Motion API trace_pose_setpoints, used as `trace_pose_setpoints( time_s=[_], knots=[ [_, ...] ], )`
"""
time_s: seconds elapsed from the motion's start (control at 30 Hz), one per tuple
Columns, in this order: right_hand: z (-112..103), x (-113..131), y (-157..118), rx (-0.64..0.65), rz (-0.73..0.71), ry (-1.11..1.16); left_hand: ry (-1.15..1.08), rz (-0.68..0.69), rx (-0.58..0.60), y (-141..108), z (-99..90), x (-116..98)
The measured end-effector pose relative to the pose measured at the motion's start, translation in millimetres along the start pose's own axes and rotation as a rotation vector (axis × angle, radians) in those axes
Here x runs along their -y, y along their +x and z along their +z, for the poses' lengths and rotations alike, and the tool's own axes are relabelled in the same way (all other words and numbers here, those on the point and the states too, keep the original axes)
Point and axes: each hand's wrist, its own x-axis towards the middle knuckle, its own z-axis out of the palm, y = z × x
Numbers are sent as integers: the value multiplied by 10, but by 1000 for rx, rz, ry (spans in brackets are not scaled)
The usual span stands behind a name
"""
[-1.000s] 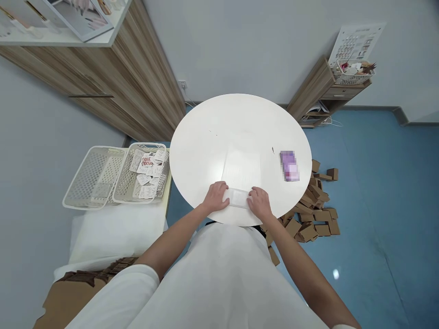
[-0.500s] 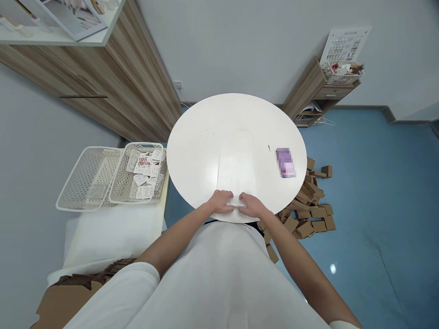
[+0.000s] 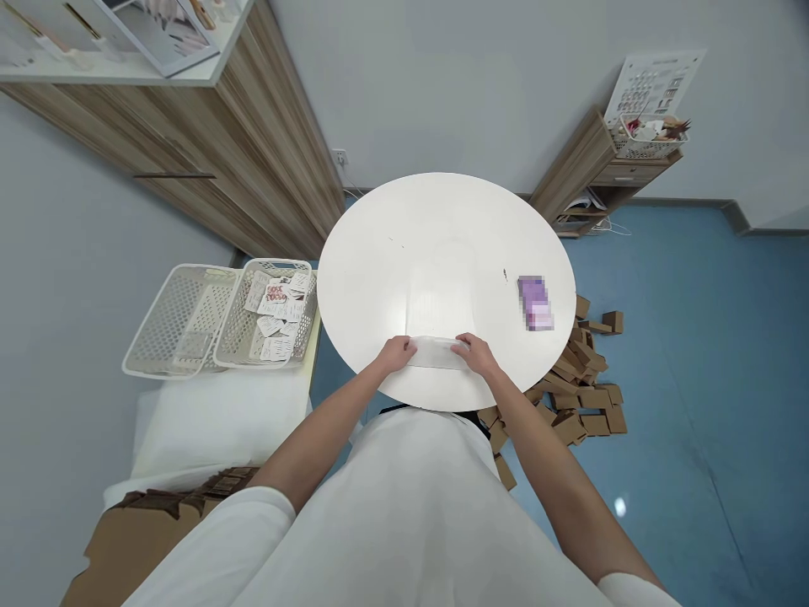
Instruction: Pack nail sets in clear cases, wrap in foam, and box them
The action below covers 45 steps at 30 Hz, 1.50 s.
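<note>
Wood-grained cabinet [image 3: 271, 126] on the far left, pale wall behind, and below it a pair of white baskets, the left basket [image 3: 153, 324] beside the right basket [image 3: 228, 333], which holds printed cards [image 3: 276, 347]; flattened brown cardboard [image 3: 132, 539] sits at the lower left. Across to the round white table [image 3: 363, 287], and that's where the action is! Left hand [image 3: 396, 353] closed on one end of a pale band, the near part of a white sheet [image 3: 441, 308] lying by the table's near edge. Far end of that band, right hand [image 3: 479, 354], fingers pinching it too, the pair held apart with the strip between. Progress? The near end looks turned over into a band, so I'd call a fold begun; the stretch beyond lies flat, not yet turned. Anything inside? Cannot tell. Further right, a blurred purple item [image 3: 535, 303] rests on the table, apart from both hands, and past the rim, small brown boxes [image 3: 565, 400] are heaped on the blue floor [image 3: 701, 337].
</note>
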Motion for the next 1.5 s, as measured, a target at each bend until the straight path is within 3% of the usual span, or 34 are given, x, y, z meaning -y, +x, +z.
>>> trace_pose_setpoints(
  time_s=[0.2, 0.43, 0.53, 0.6, 0.63, 0.7, 0.77, 0.83, 1.0, 1.23, 1.37, 1.5],
  knots=[
    [7, -226, 114, -231, 96, 84, 37, -105, -21, 13, 37, 90],
    [98, -291, 131, -296, 114, 38, 146, -214, -42, -80, 84, 62],
    [137, -208, 80, -402, 25, -101, 242, -205, -137, -139, 75, 11],
    [143, -141, 41, -466, -124, -244, 316, -117, -246, -171, 66, -39],
    [141, -109, 27, -437, -220, -321, 345, -39, -280, -179, 66, -67],
    [138, -59, 15, -252, -417, -467, 383, 160, -253, -172, 79, -128],
    [148, -27, 21, -36, -552, -586, 412, 333, -138, -138, 109, -185],
    [175, -8, 28, 76, -582, -660, 429, 397, -33, -98, 146, -232],
    [241, 9, -99, 119, -524, -685, 422, 388, 36, -134, 184, -256],
    [169, -39, -378, 296, -450, -545, 297, 415, 191, -335, 164, -165],
    [58, 17, -246, 272, -387, -442, 224, 323, 204, -242, 72, -127],
    [-48, 92, -11, 299, -233, -283, 42, 215, 226, -92, -94, -36]
  ],
)
